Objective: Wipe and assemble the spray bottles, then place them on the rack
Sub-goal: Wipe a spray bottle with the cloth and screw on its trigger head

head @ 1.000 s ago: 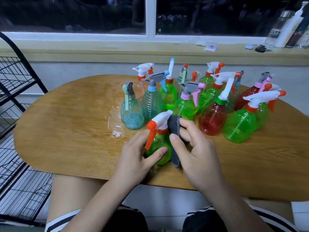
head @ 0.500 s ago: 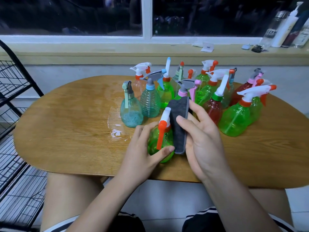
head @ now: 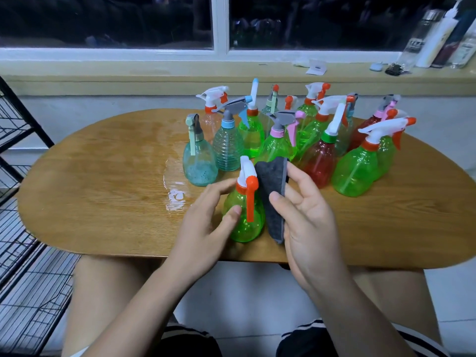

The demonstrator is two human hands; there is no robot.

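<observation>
SPRAY BOTTLE GETS A WIPE-DOWN: A person seated at a wooden table (head: 103, 191) works on a green bottle (head: 247, 231) held between both hands near the table's front edge. The left hand (head: 206, 225) wraps the bottle from its outer side, with the fingers curled behind the body and the thumb pressed on the front below the orange collar. The right hand (head: 310, 225) grips a dark grey cloth (head: 273, 185), thumb on its face and fingers spread behind it. It holds the folded cloth upright against the side of the bottle facing that hand. The bottle stands upright with its white spray head on top, and the orange trigger (head: 250, 204) hangs down the front towards the camera. It cannot be told whether its base rests on the table or sits just above it.

Beyond the fingertips of both hands, the other bottles (head: 278, 148) crowd together on the far half of the table. They have spray heads fitted and bodies of green, red, teal and clear plastic. A teal bottle (head: 199, 163) stands nearest beyond the left hand, and a red bottle (head: 320, 163) stands just beyond the right hand's fingers. A wet patch (head: 175, 197) shines on the wood just outside the left hand. The black wire rack (head: 18, 140) stands well out past the left hand, beside the table's end. Behind the bottles a sill (head: 154, 73) runs under a dark window.
</observation>
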